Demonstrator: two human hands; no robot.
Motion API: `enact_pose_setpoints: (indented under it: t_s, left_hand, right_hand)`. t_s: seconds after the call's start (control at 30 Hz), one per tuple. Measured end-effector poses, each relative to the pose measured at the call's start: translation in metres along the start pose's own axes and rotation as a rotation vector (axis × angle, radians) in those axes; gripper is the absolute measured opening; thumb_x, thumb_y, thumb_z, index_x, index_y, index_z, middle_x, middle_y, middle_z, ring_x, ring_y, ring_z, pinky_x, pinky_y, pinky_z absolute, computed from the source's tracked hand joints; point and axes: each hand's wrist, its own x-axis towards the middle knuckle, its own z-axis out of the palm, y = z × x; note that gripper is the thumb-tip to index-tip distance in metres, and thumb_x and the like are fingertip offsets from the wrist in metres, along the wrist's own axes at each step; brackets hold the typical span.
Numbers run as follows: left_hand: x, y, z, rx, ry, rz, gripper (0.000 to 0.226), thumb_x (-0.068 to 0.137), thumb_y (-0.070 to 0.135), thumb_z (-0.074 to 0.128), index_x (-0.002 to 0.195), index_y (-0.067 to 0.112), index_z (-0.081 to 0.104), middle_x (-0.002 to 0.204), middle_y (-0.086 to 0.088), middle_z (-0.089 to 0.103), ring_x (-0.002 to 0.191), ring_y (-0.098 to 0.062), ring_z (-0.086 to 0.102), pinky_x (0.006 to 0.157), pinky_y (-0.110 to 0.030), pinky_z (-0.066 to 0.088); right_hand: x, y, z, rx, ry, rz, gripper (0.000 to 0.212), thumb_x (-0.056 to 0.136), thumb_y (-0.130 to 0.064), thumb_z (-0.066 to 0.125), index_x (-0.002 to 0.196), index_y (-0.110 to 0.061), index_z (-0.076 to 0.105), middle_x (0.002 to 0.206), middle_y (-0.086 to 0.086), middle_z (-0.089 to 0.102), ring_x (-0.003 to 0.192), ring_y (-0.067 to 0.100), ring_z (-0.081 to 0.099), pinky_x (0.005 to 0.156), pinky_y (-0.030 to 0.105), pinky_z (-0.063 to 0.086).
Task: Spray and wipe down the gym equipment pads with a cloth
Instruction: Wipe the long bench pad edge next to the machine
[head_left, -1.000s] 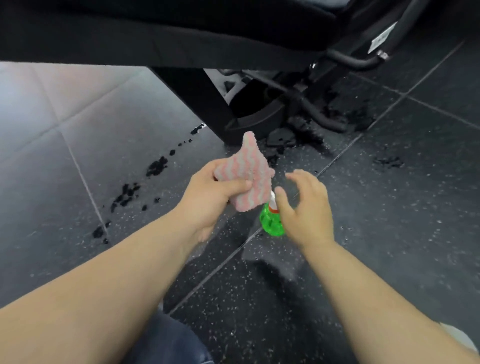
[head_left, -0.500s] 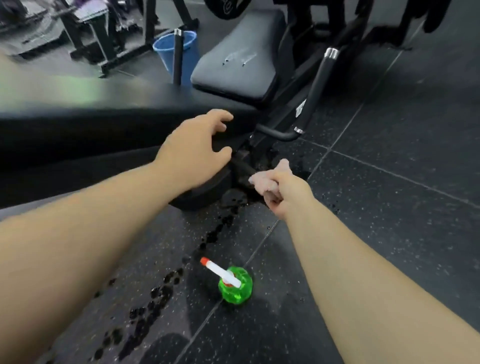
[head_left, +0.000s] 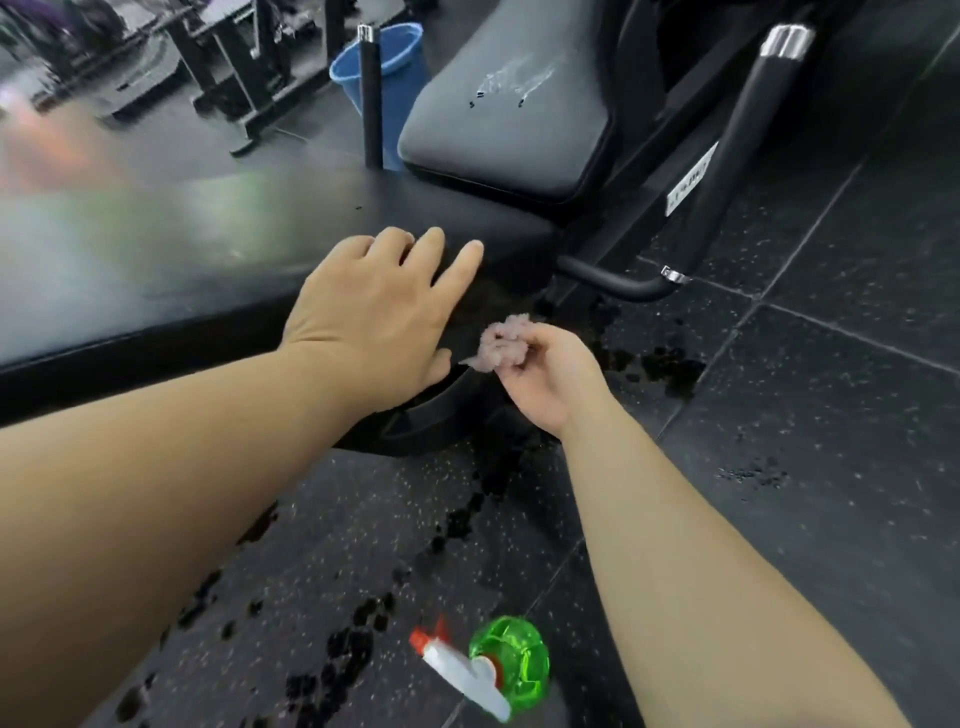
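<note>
1. The left hand lies flat on the near right corner of the long black pad. Its fingers are straight and spread out, and they hold nothing.
2. The right hand is just beside the left hand, in front of that same corner. Its fingers are curled round a pink cloth and grip it.
3. The cloth is scrunched into a small ball. It is right by the front edge of the pad, close to the left thumb. I cannot tell if it touches the pad.
4. The green spray bottle sits on the floor, down between the two arms and well apart from both hands. Its white top with the red tip points to the left.
5. Dark wet spots dot the floor from beside the bottle up toward the pad.
6. A second pad, a grey one, sits behind the long black one. It has wet streaks near its far edge.
7. A blue bucket stands on the floor behind the pads, with a black post in front of it.
</note>
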Motion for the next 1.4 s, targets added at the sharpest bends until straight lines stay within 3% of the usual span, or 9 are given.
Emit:
enact_pose_setpoints:
  t_s: [0.13, 0.23, 0.37, 0.47, 0.83, 0.97, 1.07, 1.17, 1.4]
  left_hand:
    - [0.001, 0.001, 0.003, 0.005, 0.006, -0.021, 0.088, 0.086, 0.062, 0.042, 0.156, 0.021, 0.007, 0.155, -0.009, 0.031, 0.129, -0.029, 0.043, 0.099, -0.038, 0.039]
    - [-0.001, 0.002, 0.007, 0.014, -0.005, -0.042, 0.090, 0.082, 0.063, 0.046, 0.155, 0.021, 0.013, 0.152, -0.009, 0.036, 0.125, -0.028, 0.046, 0.096, -0.038, 0.041]
    - [-0.002, 0.001, 0.008, 0.040, 0.014, -0.041, 0.093, 0.078, 0.063, 0.054, 0.153, 0.019, 0.023, 0.147, -0.010, 0.044, 0.120, -0.029, 0.051, 0.091, -0.038, 0.042]
    - [-0.001, 0.002, 0.009, 0.061, -0.007, -0.030, 0.094, 0.080, 0.063, 0.054, 0.155, 0.019, 0.019, 0.150, -0.010, 0.041, 0.122, -0.029, 0.049, 0.093, -0.038, 0.042]
    - [-0.001, 0.003, 0.006, 0.032, -0.002, -0.060, 0.090, 0.080, 0.059, 0.053, 0.154, 0.019, 0.022, 0.150, -0.010, 0.041, 0.122, -0.030, 0.049, 0.093, -0.039, 0.041]
    - [0.000, 0.004, 0.005, 0.040, -0.004, -0.054, 0.089, 0.083, 0.061, 0.047, 0.156, 0.019, 0.016, 0.153, -0.010, 0.037, 0.124, -0.030, 0.047, 0.093, -0.039, 0.040]
    - [0.000, 0.004, 0.004, 0.034, -0.021, -0.048, 0.090, 0.082, 0.061, 0.050, 0.155, 0.019, 0.016, 0.152, -0.010, 0.037, 0.123, -0.031, 0.047, 0.093, -0.040, 0.040]
    - [-0.002, 0.005, 0.004, 0.035, -0.030, -0.050, 0.089, 0.083, 0.059, 0.048, 0.155, 0.020, 0.013, 0.153, -0.009, 0.035, 0.124, -0.030, 0.045, 0.094, -0.039, 0.039]
    - [0.002, 0.003, -0.003, 0.006, -0.058, -0.021, 0.091, 0.089, 0.061, 0.047, 0.156, 0.020, 0.002, 0.157, -0.009, 0.025, 0.131, -0.030, 0.039, 0.101, -0.039, 0.038]
  right_hand:
    - [0.002, 0.013, -0.010, 0.176, -0.129, -0.083, 0.026, 0.098, -0.003, 0.046, 0.075, -0.011, 0.053, 0.069, -0.002, 0.045, 0.045, 0.002, 0.043, 0.043, 0.013, 0.029]
    - [0.017, 0.028, 0.003, 0.232, -0.073, -0.133, 0.022, 0.099, -0.014, 0.052, 0.077, -0.019, 0.053, 0.066, -0.007, 0.056, 0.056, 0.001, 0.056, 0.061, 0.014, 0.046]
    - [0.018, 0.046, 0.027, 0.278, -0.036, -0.099, 0.032, 0.091, -0.040, 0.063, 0.119, -0.025, 0.062, 0.143, 0.001, 0.053, 0.127, 0.016, 0.051, 0.113, 0.037, 0.034]
    - [0.008, 0.062, 0.038, 0.333, -0.029, -0.069, 0.050, 0.099, -0.049, 0.045, 0.145, -0.032, 0.042, 0.157, -0.010, 0.031, 0.144, 0.016, 0.030, 0.101, 0.034, 0.039]
    - [0.042, 0.035, 0.028, 0.390, 0.145, -0.147, 0.034, 0.097, -0.050, 0.051, 0.118, -0.027, 0.066, 0.125, -0.008, 0.061, 0.140, 0.012, 0.035, 0.121, 0.043, 0.022]
    - [0.016, 0.081, 0.033, 0.398, 0.019, -0.051, 0.035, 0.097, -0.047, 0.052, 0.073, -0.023, 0.056, 0.069, -0.006, 0.044, 0.074, 0.004, 0.050, 0.092, 0.023, 0.042]
    - [0.010, 0.064, 0.032, 0.345, -0.002, -0.074, 0.023, 0.098, -0.043, 0.054, 0.098, -0.023, 0.066, 0.107, 0.001, 0.067, 0.108, 0.017, 0.060, 0.106, 0.035, 0.042]
    - [0.020, 0.035, 0.029, 0.295, 0.062, -0.125, 0.034, 0.098, -0.043, 0.053, 0.120, -0.019, 0.063, 0.145, 0.006, 0.052, 0.139, 0.019, 0.043, 0.120, 0.045, 0.024]
    - [0.001, 0.060, 0.043, 0.354, -0.059, -0.099, 0.033, 0.098, -0.048, 0.051, 0.085, -0.024, 0.070, 0.100, 0.007, 0.066, 0.130, 0.030, 0.048, 0.113, 0.044, 0.036]
